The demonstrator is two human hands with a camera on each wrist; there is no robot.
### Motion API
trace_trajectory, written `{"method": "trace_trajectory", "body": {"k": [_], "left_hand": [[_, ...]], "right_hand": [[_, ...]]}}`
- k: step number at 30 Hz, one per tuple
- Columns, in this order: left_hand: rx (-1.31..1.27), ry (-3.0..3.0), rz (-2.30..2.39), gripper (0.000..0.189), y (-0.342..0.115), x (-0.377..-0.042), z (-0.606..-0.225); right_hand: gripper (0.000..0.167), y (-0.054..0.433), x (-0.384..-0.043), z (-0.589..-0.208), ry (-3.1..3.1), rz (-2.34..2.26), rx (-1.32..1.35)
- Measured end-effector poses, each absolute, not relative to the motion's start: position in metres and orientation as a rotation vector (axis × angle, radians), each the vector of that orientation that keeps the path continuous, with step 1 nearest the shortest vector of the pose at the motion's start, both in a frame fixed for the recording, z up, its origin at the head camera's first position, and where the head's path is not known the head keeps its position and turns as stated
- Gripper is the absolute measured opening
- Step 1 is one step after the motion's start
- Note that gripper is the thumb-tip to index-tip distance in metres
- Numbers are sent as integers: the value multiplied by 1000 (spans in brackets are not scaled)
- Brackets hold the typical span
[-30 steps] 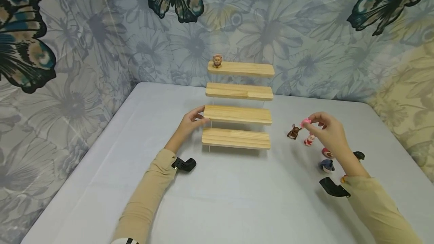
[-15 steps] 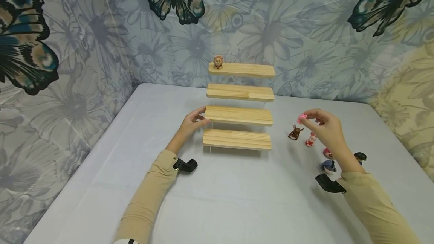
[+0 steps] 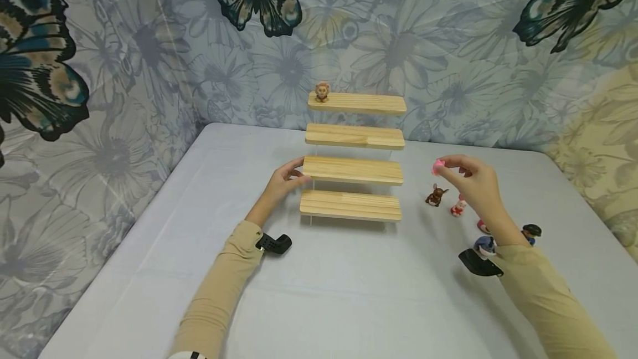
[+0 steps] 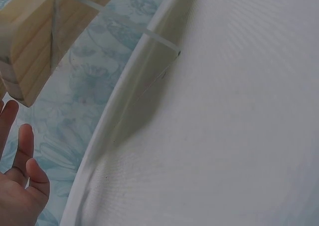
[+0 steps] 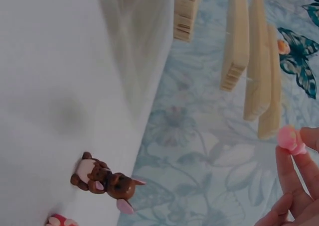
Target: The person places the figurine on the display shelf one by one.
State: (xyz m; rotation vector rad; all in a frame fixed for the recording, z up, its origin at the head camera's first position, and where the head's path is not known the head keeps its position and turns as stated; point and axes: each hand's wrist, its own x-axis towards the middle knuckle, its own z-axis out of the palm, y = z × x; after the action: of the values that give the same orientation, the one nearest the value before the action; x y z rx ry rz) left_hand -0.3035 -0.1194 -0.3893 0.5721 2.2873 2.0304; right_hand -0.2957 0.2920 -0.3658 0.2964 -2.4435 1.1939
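Note:
In the head view, my right hand [image 3: 472, 180] pinches a small pink figurine [image 3: 438, 167] between thumb and fingertips, raised right of the shelves. The right wrist view shows the pink figurine [image 5: 291, 139] at the fingertips, its far details hidden by the hand. My left hand [image 3: 281, 186] holds the left end of a tiered wooden display shelf [image 3: 353, 170] at its second board from the bottom, thumb in front and index finger behind. In the left wrist view, the other fingers [image 4: 25, 149] stay loose below the board's corner. A lion-like figurine [image 3: 322, 92] stands on the top board's left end.
On the white table [image 3: 349, 292], a brown kangaroo-like figurine [image 3: 436, 195] and a red-and-white figurine [image 3: 458, 207] stand below my right hand. A blue figurine [image 3: 484, 246] and a black-capped one [image 3: 531, 232] stand near the right forearm. A patterned cloth wall [image 3: 423, 71] rises behind.
My right hand has moved left and slightly away from me with the pink figurine, rising past the brown figurine. The left hand stays at the shelf's end.

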Motion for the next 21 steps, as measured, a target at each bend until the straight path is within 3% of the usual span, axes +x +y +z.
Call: {"method": "trace_trajectory", "body": {"k": [8, 14, 21], "left_hand": [[586, 2276, 2050, 53, -122, -309, -398], [592, 2283, 2068, 56, -122, -320, -413], [539, 2294, 2070, 57, -122, -321, -415]], "right_hand": [[23, 289, -312, -364, -2396, 1171, 230], [27, 254, -285, -316, -2364, 1045, 316], [21, 241, -288, -290, -2286, 927, 372]]}}
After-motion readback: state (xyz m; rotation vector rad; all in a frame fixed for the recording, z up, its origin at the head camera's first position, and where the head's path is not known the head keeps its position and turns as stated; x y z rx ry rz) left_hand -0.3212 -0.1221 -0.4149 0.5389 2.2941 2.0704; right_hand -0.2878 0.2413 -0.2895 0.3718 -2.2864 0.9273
